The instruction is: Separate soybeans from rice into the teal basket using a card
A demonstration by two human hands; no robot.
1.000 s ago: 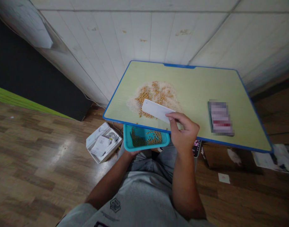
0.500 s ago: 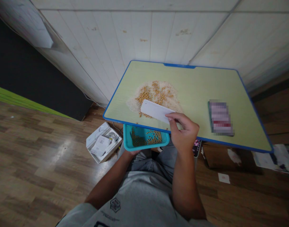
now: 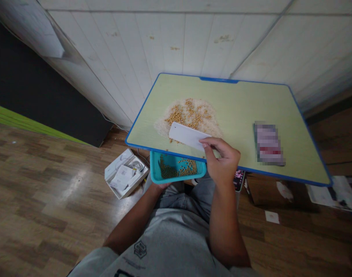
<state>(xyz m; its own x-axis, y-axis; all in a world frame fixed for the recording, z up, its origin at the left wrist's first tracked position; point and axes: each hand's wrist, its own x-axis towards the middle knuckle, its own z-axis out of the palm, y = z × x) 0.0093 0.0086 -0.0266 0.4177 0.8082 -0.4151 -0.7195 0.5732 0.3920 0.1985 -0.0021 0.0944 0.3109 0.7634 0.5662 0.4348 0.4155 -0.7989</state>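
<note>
My right hand [image 3: 223, 157] pinches one end of a flat white scraper-like strip [image 3: 186, 135] between thumb and fingers. The strip is over the near side of a pile of white rice-like grains [image 3: 213, 124] mixed with yellow soybeans [image 3: 175, 114] on a pale green folding table [image 3: 236, 104]. Below the table's near edge, a turquoise plastic tray [image 3: 156, 177] contains more soybeans and darker, greenish small beans [image 3: 168, 169]. My left hand [image 3: 161, 186] supports this tray from beneath; its fingers are mostly hidden under it.
A phone with a blurred screen [image 3: 268, 144] lies on the table's right side. On the floor at left stands an open white box [image 3: 127, 175] with papers and a cable. A cardboard box [image 3: 276, 192] sits under the table at right. The panelled wall [image 3: 170, 42] rises behind.
My right hand has shifted slightly left with the white strip, covering some of the soybeans at the pile's near edge. The tray and left hand look nearly unmoved.
</note>
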